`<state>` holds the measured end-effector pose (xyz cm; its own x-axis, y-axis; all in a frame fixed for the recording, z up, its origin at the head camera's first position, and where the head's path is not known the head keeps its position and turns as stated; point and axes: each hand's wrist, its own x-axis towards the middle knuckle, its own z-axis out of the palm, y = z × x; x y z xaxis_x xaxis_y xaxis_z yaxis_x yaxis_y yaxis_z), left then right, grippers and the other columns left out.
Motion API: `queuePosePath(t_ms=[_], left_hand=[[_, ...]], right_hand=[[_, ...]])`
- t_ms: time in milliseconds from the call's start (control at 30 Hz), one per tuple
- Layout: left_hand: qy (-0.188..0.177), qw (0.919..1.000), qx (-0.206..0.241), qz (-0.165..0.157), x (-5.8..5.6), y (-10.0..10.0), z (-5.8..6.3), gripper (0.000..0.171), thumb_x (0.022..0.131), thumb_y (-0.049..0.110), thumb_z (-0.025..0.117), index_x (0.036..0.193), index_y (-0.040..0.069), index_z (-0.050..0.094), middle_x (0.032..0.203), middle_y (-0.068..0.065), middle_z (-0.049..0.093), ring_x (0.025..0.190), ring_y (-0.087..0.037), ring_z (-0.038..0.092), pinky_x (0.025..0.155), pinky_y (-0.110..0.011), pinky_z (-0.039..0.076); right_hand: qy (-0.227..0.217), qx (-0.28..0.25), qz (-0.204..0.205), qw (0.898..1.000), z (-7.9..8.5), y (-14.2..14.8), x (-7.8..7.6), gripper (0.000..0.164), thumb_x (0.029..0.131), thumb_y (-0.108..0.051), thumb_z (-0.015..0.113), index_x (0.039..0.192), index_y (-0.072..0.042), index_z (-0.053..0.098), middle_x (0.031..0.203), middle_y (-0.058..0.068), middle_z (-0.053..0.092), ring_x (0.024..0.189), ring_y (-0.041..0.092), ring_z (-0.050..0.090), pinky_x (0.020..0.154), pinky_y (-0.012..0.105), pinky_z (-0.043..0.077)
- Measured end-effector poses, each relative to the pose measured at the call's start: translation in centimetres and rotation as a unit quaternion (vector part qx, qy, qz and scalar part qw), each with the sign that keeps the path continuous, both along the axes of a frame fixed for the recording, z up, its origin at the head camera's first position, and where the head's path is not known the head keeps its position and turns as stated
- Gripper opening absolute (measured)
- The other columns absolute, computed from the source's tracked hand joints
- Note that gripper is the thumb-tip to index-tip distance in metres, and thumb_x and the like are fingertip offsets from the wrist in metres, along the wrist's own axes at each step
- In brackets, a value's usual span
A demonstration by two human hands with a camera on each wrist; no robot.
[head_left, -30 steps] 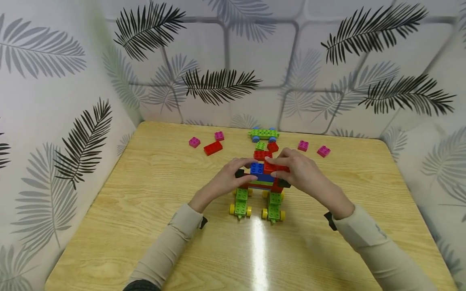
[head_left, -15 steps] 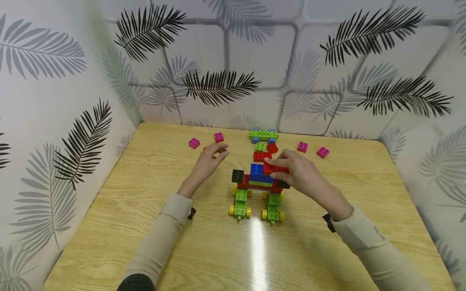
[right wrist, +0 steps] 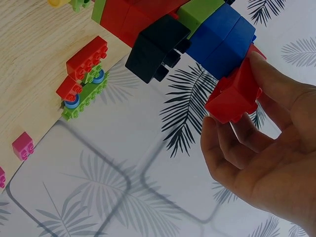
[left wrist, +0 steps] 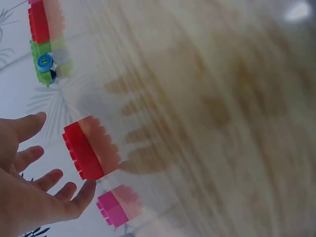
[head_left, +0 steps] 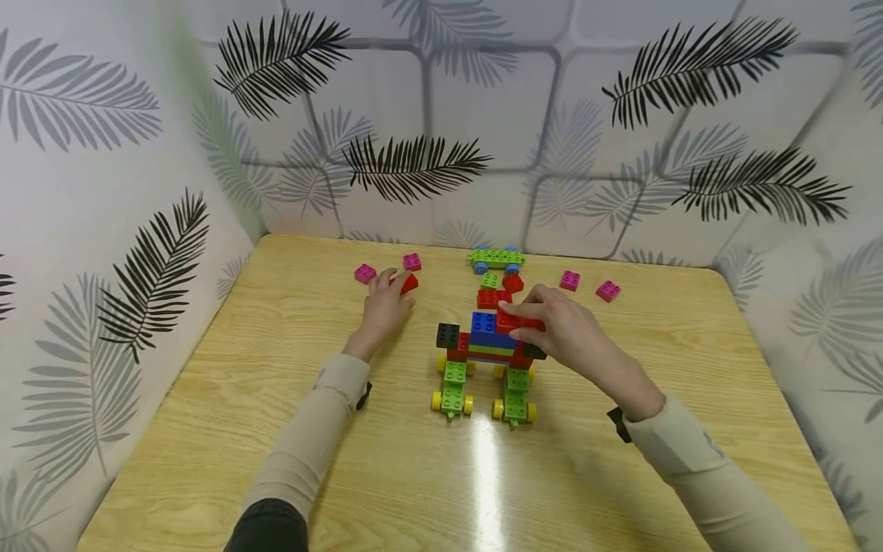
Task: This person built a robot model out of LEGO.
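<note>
In the head view my left hand (head_left: 385, 307) reaches over a long red toy brick (head_left: 411, 284) at the back left. The left wrist view shows its fingers spread beside this red brick (left wrist: 84, 152), with the little finger overlapping one corner. My right hand (head_left: 569, 330) pinches another red brick (head_left: 509, 321) between thumb and fingers. That brick sits at the blue bricks (head_left: 483, 323) on top of a built figure, which stands on green legs (head_left: 453, 395) with yellow wheels. In the right wrist view the red brick (right wrist: 232, 98) overhangs the blue ones, above a black brick (right wrist: 158, 47).
Behind the figure lie a green wheeled base (head_left: 497, 258), a small green brick (head_left: 490, 281) and red bricks (head_left: 491, 298). Pink bricks (head_left: 365, 273) lie at the back left, others (head_left: 569, 280) at the back right. A patterned wall rises behind the table (head_left: 241, 429).
My left hand has left the figure and moved back and left to the long red brick. My right hand keeps its pinch on the red brick at the figure's top.
</note>
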<state>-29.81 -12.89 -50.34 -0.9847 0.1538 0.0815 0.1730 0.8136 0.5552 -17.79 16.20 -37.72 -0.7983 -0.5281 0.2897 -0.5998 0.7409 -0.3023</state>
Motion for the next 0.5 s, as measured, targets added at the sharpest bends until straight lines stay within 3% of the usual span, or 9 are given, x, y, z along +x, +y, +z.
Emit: queuePosePath(t_ms=[233,500], left_hand=[[-0.01,0.9996,-0.028,0.0,-0.8,0.1,-1.0,0.054,0.097,0.02,0.059,0.146,0.014,0.04,0.151,-0.015,0.026,0.137,-0.037,0.021,0.101,-0.062,0.032],[-0.011,0.9933,-0.114,-0.018,-1.5,0.3,-1.2,0.057,0.096,0.022,0.06,0.148,0.014,0.038,0.144,-0.018,0.036,0.127,-0.04,0.034,0.097,-0.059,0.037]], right_hand=[[-0.001,0.007,-0.004,1.0,0.1,-0.1,0.1,0.045,0.08,-0.015,0.078,0.123,-0.008,0.067,0.087,0.005,0.055,0.068,0.016,0.044,0.054,0.025,0.037],[0.008,0.011,-0.003,1.0,0.1,-0.1,0.2,0.046,0.08,-0.015,0.079,0.123,-0.009,0.066,0.087,0.005,0.056,0.067,0.015,0.045,0.053,0.025,0.037]])
